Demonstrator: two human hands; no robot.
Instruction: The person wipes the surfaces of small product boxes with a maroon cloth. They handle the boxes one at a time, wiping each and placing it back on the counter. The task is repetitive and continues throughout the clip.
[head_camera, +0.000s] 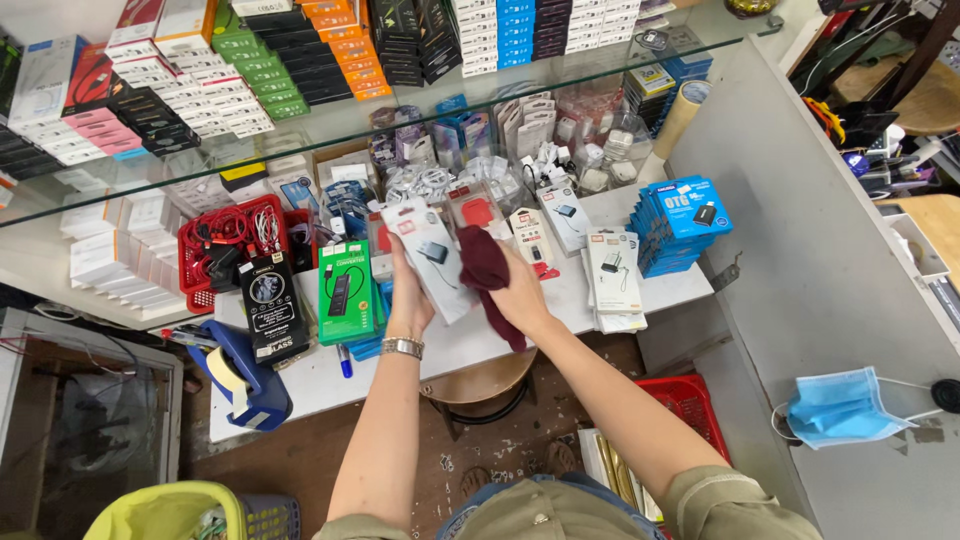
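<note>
Behind a shop counter, under a glass shelf (300, 140) stacked with coloured boxes:

- White lower shelf (470, 345), one, crowded with packaged phone accessories; bare strip only along the near edge.
- Blue boxes (682, 222), one stack at the right end, count per stack not readable.
- Red basket (200, 270), one, left of centre, filled with coiled cables.
- Tape dispenser (245, 375), one, blue, at the shelf's left front corner.
- Green box (345, 292) and black box (272, 305), one each, standing upright side by side.
- Face mask (840, 408), one, blue, lying apart on the grey counter to the right.
- White packet (432, 258), one, held above the shelf's middle, gripped from below by left hand (408, 300); wristwatch on that wrist.
- Dark red cloth (487, 272), one, bunched in right hand (520, 295), closed around it and pressed to the packet's face, probably wiping.

Risk, judged: packet slipping from the one-handed grip under rubbing pressure, toppling the upright boxes just beside it; trailing cloth end snagging neighbouring packets.
</note>
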